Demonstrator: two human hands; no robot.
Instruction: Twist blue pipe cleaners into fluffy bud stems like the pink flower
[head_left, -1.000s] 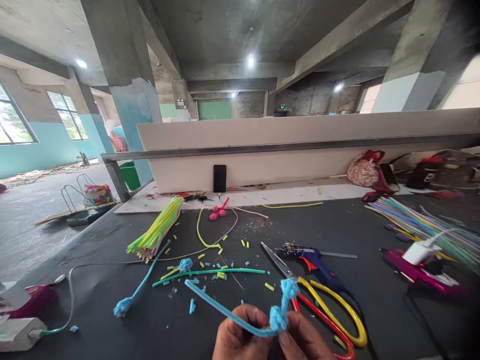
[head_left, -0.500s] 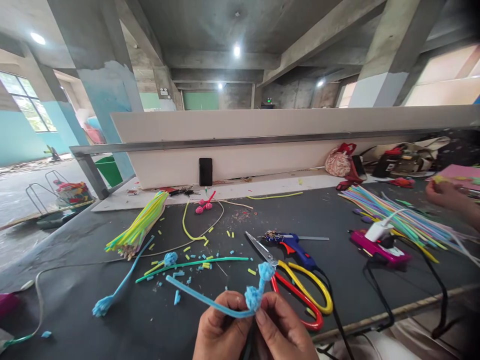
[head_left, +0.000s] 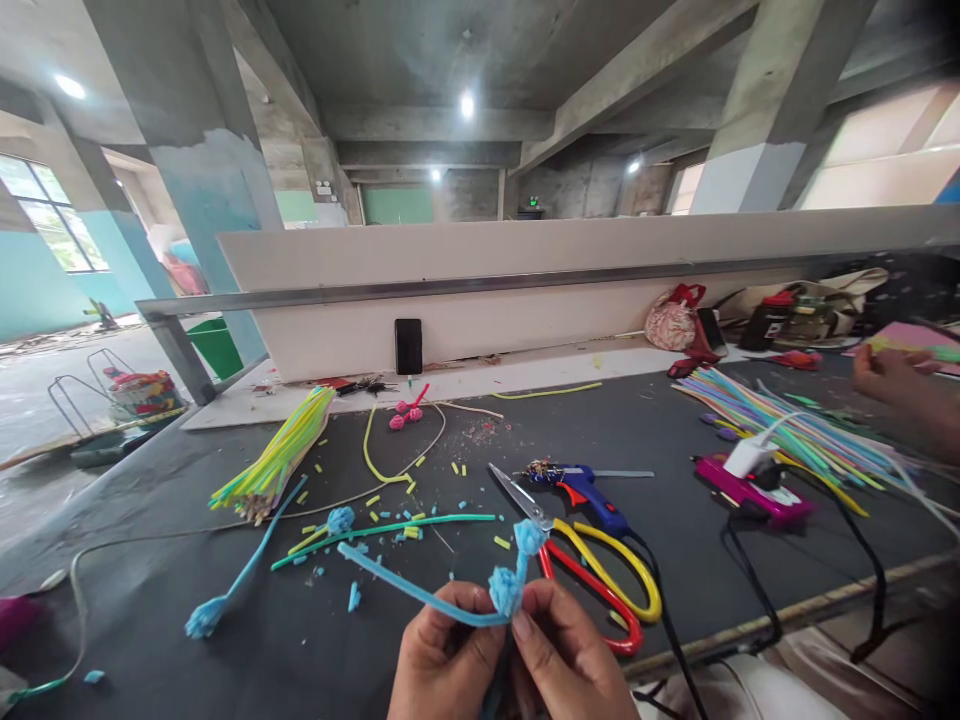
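Note:
At the bottom centre, my left hand (head_left: 450, 655) and my right hand (head_left: 562, 650) pinch a light blue fuzzy stem piece (head_left: 431, 600) between thumbs and fingers, their fingertips nearly meeting. Two blue fluffy balls stand up from it between the hands, and one long blue end sticks out to the left. Red-and-yellow scissors (head_left: 600, 580) lie partly open just beyond my right hand. Behind them is a blue glue gun (head_left: 592, 500). Another blue piece with a tufted end (head_left: 206, 615) lies at the left, and a blue ball (head_left: 340, 520) rests near a green stem (head_left: 435, 520).
A yellow-green stem bundle (head_left: 277, 455) lies at left, a multicoloured bundle (head_left: 780, 430) at right beside a magenta power strip (head_left: 750, 490). Cables cross the dark table. A phone (head_left: 409, 346) leans against the back board. Another person's hand (head_left: 892, 375) shows at far right.
The view has shifted slightly. The long blue end has swung a little, while both hands keep their pinch. At the far right, the other person's hand has moved slightly.

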